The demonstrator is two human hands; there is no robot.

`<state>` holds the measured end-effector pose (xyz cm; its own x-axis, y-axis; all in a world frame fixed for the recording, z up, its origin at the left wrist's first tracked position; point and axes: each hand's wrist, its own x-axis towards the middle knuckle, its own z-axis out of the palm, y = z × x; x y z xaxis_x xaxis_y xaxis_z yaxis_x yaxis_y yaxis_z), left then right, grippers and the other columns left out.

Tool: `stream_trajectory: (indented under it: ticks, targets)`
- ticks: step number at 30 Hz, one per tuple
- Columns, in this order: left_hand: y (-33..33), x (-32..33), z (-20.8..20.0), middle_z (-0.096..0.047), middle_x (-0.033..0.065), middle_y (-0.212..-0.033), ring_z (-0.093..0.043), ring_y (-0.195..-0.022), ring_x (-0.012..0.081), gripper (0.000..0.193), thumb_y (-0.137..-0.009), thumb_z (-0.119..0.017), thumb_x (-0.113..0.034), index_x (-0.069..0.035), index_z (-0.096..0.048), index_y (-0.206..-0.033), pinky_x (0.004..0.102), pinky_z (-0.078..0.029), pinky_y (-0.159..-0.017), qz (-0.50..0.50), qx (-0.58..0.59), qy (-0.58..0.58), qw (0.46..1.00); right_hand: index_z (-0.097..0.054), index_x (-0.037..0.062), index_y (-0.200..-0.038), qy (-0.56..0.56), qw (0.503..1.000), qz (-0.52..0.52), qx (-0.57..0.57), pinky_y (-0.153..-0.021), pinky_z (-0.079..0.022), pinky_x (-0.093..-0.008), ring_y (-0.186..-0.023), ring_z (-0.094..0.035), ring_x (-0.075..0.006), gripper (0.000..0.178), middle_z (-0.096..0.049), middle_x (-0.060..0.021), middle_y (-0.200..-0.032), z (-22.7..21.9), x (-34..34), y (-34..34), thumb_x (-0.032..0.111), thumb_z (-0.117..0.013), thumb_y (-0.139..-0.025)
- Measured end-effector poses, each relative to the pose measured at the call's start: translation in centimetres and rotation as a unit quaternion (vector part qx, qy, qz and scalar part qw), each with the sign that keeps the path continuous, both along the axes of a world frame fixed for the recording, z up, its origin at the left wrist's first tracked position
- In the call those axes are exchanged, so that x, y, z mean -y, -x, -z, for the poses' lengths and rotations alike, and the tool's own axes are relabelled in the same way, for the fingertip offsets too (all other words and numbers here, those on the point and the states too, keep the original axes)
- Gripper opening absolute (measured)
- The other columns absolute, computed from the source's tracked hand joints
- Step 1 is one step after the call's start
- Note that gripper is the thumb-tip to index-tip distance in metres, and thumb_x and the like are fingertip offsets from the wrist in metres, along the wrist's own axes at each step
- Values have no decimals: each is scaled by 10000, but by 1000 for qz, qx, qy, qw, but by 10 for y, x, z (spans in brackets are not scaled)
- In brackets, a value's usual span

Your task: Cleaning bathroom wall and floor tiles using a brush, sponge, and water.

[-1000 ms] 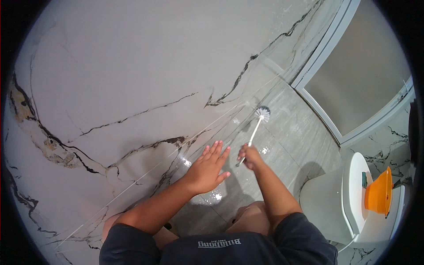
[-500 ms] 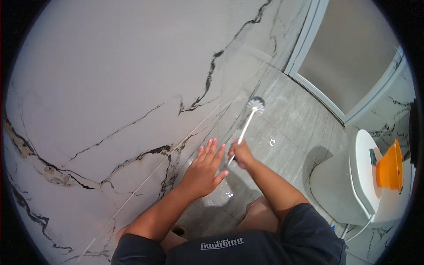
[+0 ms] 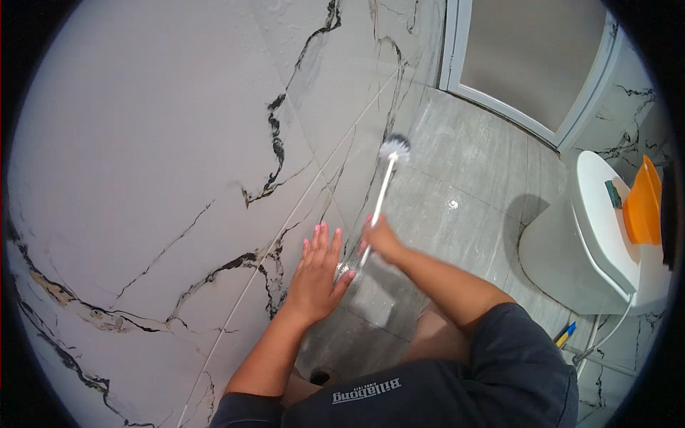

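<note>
My right hand (image 3: 382,239) is closed round the white handle of a round-headed toilet brush (image 3: 385,187). The brush's white and dark bristles meet the lower part of the marbled wall, close to where it joins the floor. To the left of the handle, my left hand (image 3: 315,274) is spread flat against the white wall tiles (image 3: 178,143), fingers pointing up and away from me. It holds nothing.
Grey floor tiles (image 3: 471,185), wet in spots, lie to the right of the wall. A white toilet (image 3: 564,250) stands at the right, bearing an orange dipper (image 3: 643,207) and a green scouring pad (image 3: 613,193). A frosted door (image 3: 531,60) is at the far right. A drain hole (image 3: 321,376) is by my legs.
The view has shifted, so the door and toilet sit differently in it. My right hand still grips the brush at the wall's foot; my left hand stays flat on the wall.
</note>
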<state>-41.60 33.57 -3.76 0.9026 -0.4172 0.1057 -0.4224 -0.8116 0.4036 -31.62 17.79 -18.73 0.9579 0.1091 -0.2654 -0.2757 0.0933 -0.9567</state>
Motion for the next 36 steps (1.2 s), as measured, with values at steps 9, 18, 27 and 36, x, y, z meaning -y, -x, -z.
stream_trajectory:
  ticks: [9, 18, 27, 36]
  targets:
    - [2, -1, -8, -152, 283, -1487, -136, -1397, 403, 730, -891, -550, -311, 0, -191, -1446, 492, -116, -1125, -10, 6, -6, 1000, -281, 67, -1148, -6, 998, -60, 30, -463, -483, -334, -571, -569, -191, 318, -495, -124, -865, -24, -39, 84, 57, -455, -883]
    - [3, 2, -15, -151, 272, -1493, -129, -1401, 394, 726, -892, -542, -331, -23, -198, -1452, 492, -111, -1126, -13, 13, 6, 1000, -243, 55, -1211, -51, 990, -133, 20, -510, -471, -329, -606, -574, -188, 336, -509, -109, -801, -48, -45, 117, 185, -414, -953]
    - [4, -3, -29, -135, 266, -1500, -122, -1404, 391, 720, -916, -489, -394, -13, -195, -1452, 480, -100, -1129, -36, 23, -2, 999, -300, 54, -1129, -34, 998, -8, 60, -527, -459, -317, -629, -524, -142, 237, -475, -47, -783, -53, -25, 16, 171, -423, -962]
    - [7, 2, -30, -142, 269, -1497, -152, -1393, 407, 715, -911, -506, -380, 9, -219, -1439, 488, -143, -1118, -26, 35, 9, 999, -311, 57, -1152, -64, 987, -123, 82, -601, -476, -340, -737, -574, -219, 422, -497, -77, -805, -39, -60, 150, 225, -572, -866]
